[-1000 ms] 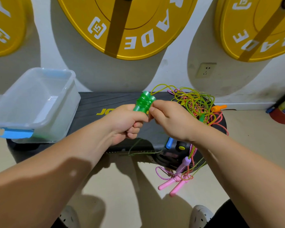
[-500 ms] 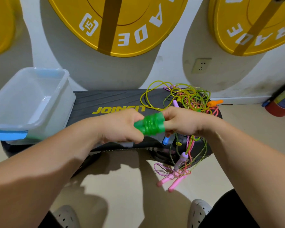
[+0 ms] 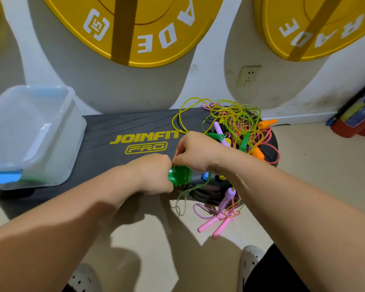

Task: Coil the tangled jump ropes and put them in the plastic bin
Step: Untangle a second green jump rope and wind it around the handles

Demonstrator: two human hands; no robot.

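Observation:
My left hand [image 3: 154,173] grips a pair of green jump-rope handles [image 3: 180,175], which stick out to the right of its fist. My right hand [image 3: 195,152] is curled just above them and pinches the thin green cord where it meets the handles. A tangle of jump ropes [image 3: 234,125] in yellow-green, pink and orange lies on the right end of the black step board [image 3: 118,131]. Pink handles [image 3: 216,223] hang over the board's front edge. The clear plastic bin [image 3: 40,127] stands on the board's left end.
Yellow weight plates [image 3: 135,28] lean against the wall behind the board. A red object [image 3: 354,123] lies on the floor at the far right. My white shoes [image 3: 251,260] stand on the beige floor below.
The green handles have turned from upright to pointing sideways and dropped lower. Both hands came down toward the board's front edge, and my right hand moved above the handles.

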